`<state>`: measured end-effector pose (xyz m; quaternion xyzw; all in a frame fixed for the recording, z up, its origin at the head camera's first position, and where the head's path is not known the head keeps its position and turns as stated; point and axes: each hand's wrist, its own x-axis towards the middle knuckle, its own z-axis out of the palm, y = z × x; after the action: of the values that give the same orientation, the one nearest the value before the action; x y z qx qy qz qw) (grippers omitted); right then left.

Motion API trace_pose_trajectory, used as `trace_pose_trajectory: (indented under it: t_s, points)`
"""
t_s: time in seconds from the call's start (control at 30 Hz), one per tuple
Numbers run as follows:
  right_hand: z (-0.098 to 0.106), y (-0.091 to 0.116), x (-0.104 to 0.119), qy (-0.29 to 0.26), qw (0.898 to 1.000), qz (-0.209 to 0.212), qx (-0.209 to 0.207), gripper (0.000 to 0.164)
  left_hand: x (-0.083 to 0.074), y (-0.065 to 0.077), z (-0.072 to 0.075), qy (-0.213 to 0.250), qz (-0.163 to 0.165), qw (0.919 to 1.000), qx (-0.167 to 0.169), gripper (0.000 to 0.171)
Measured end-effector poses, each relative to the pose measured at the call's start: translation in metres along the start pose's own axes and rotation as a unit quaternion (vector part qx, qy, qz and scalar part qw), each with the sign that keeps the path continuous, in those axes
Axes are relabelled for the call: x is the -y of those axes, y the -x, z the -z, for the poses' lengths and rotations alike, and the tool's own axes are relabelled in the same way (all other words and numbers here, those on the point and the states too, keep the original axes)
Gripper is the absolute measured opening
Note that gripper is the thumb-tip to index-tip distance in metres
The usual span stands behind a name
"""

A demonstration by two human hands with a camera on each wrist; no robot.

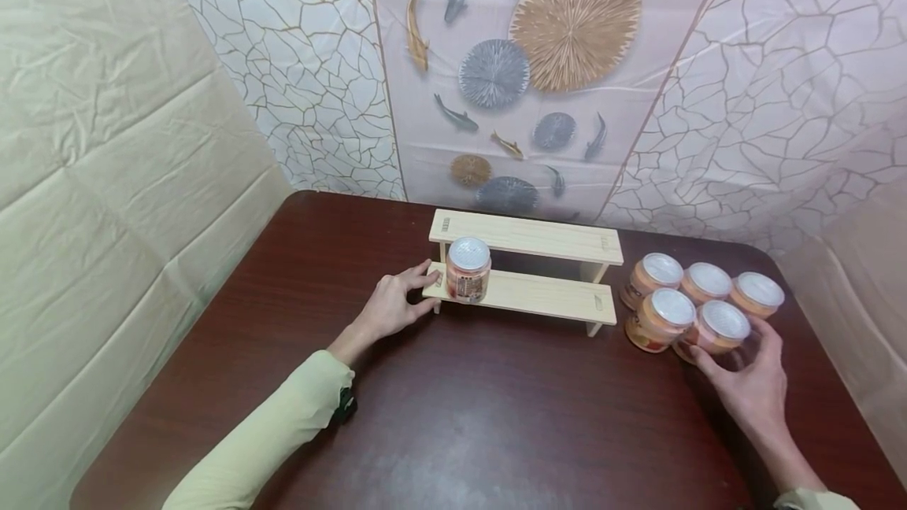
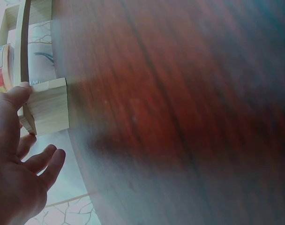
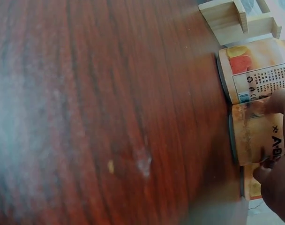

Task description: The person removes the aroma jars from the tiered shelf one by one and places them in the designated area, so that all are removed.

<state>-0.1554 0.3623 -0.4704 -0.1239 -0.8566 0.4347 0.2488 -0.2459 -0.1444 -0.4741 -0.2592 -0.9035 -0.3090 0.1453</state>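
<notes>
My left hand holds the left end of a two-step wooden shelf, thumb at its front edge and fingers at the back. In the left wrist view the thumb lies against the board's end. On the lower step, at the left, stands a lidded jar with an orange label. My right hand grips the front right jar of a group, thumb on its near side and fingers round its right side. In the right wrist view that jar stands on the table, touching its neighbour.
Several more jars with silvery lids stand close together right of the shelf. The dark brown table ends at a patterned cloth wall behind. Pale fabric hangs on the left.
</notes>
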Motion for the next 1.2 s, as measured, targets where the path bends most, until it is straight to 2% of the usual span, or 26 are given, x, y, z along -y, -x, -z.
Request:
trace_pose_trajectory:
  t_s: [0.07, 0.13, 0.23, 0.3, 0.37, 0.4, 0.47, 0.57, 0.63, 0.73, 0.8, 0.97, 1.1, 1.2]
  points:
    - [0.001, 0.001, 0.002, 0.003, 0.998, 0.055, -0.034, 0.083, 0.0, -0.001, 0.0, 0.001, -0.004, 1.0, -0.002, 0.047]
    - [0.003, 0.001, 0.008, 0.002, 0.989, 0.128, -0.077, 0.077, 0.001, -0.001, 0.001, 0.002, -0.008, 1.0, -0.002, 0.046]
    - [0.0, -0.001, 0.031, -0.027, 0.959, 0.241, -0.145, 0.071, 0.002, -0.002, 0.002, -0.001, -0.006, 1.0, -0.001, 0.046]
    - [-0.005, -0.002, 0.055, -0.054, 0.94, 0.292, -0.167, 0.067, 0.002, -0.002, 0.002, -0.004, -0.002, 1.0, 0.0, 0.046]
    - [-0.012, 0.0, 0.081, -0.075, 0.927, 0.327, -0.169, 0.065, 0.002, -0.002, 0.003, -0.004, 0.002, 1.0, 0.002, 0.047]
    - [-0.016, 0.002, 0.093, -0.08, 0.923, 0.341, -0.159, 0.063, 0.002, -0.001, 0.003, -0.003, 0.004, 1.0, 0.003, 0.047]
    - [-0.024, 0.006, 0.115, -0.101, 0.92, 0.362, -0.108, 0.057, 0.002, -0.001, 0.003, -0.002, 0.006, 1.0, 0.004, 0.048]
    - [-0.042, 0.014, 0.137, -0.137, 0.916, 0.376, -0.012, 0.051, 0.002, 0.001, 0.003, -0.001, 0.009, 0.9999, 0.004, 0.048]
    - [-0.058, 0.015, 0.143, -0.165, 0.909, 0.38, 0.046, 0.052, 0.002, 0.001, 0.003, 0.001, 0.009, 0.9999, 0.005, 0.047]
    - [-0.088, 0.016, 0.145, -0.187, 0.897, 0.387, 0.1, 0.06, 0.001, 0.001, 0.002, 0.005, 0.006, 1.0, 0.005, 0.046]
    - [-0.105, 0.017, 0.148, -0.196, 0.895, 0.379, 0.132, 0.064, 0.001, 0.001, 0.001, 0.007, 0.002, 1.0, 0.002, 0.046]
    - [-0.134, 0.031, 0.173, -0.21, 0.9, 0.341, 0.174, 0.066, 0.001, 0.001, 0.001, 0.006, -0.002, 1.0, -0.006, 0.047]
    - [-0.145, 0.047, 0.194, -0.216, 0.907, 0.307, 0.19, 0.066, 0.001, 0.001, 0.0, 0.008, 0.0, 1.0, -0.004, 0.047]
    - [-0.152, 0.054, 0.2, -0.22, 0.912, 0.275, 0.212, 0.069, 0.0, 0.001, 0.0, 0.007, -0.001, 1.0, -0.005, 0.047]
